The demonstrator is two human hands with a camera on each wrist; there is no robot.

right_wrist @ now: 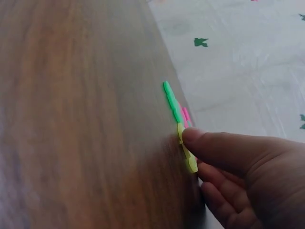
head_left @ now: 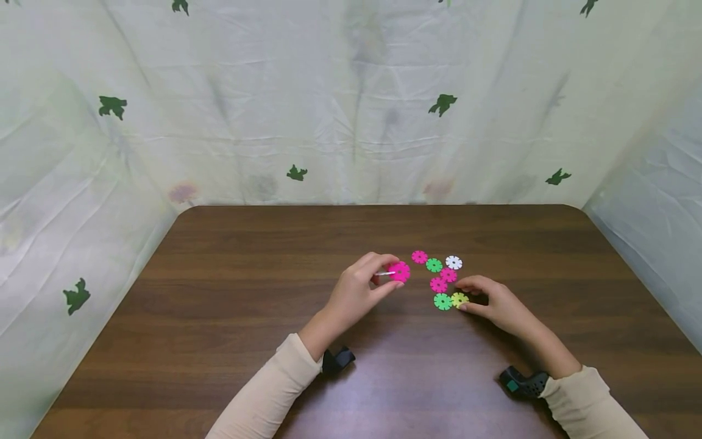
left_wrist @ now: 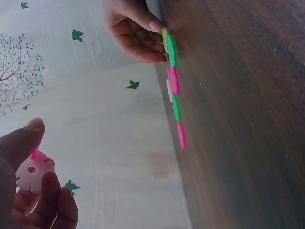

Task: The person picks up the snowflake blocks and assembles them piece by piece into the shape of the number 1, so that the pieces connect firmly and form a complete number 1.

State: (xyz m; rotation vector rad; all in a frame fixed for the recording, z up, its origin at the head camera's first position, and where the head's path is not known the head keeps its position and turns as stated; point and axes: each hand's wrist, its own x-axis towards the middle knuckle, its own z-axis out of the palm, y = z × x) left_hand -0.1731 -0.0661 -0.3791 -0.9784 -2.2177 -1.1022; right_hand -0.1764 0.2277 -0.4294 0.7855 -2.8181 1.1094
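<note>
My left hand (head_left: 359,286) is raised at the middle of the table, pinching a pink notched disc (head_left: 403,272) between thumb and fingers. A white notched disc (left_wrist: 35,174) is joined crosswise to that pink one, seen edge-on from the head. To the right, my right hand (head_left: 501,305) holds the edge of a yellow notched disc (head_left: 458,299), thumb on its near side. Beside the yellow one, touching it, lies a green disc (head_left: 442,302). Two pink discs (head_left: 439,285) lie above, with a white disc (head_left: 453,262), another green disc (head_left: 434,265) and a pink disc (head_left: 419,256) beyond.
The discs lie on a dark brown wooden table (head_left: 219,292) with rounded far corners. Behind it hangs a pale cloth (head_left: 307,110) printed with green birds. Black wrist devices (head_left: 523,383) sit below both hands.
</note>
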